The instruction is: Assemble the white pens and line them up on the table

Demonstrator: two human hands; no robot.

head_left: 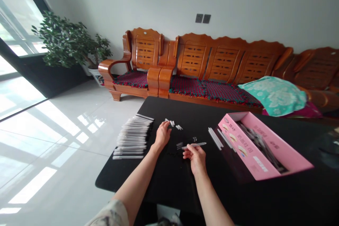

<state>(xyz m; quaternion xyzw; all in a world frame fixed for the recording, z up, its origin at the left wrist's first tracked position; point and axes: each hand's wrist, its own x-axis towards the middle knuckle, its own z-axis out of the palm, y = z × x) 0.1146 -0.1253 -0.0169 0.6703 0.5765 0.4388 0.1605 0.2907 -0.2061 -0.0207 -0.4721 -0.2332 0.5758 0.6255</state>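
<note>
My right hand [195, 156] is closed on a thin white pen [195, 144] that lies level above the black table [169, 183]. My left hand [162, 135] reaches forward with fingers pinched near several small white caps [172, 123]; whether a cap is between the fingertips I cannot make out. A long row of white pens [134, 135] lies side by side at the table's left edge, just left of my left hand. A few small pen parts [180, 144] rest between my hands.
An open pink box [265, 148] with dark pens inside stands at the right, with a few white pens [215, 137] beside it. A wooden sofa [225, 67] and chair stand behind the table. A potted plant [66, 42] is far left by the window.
</note>
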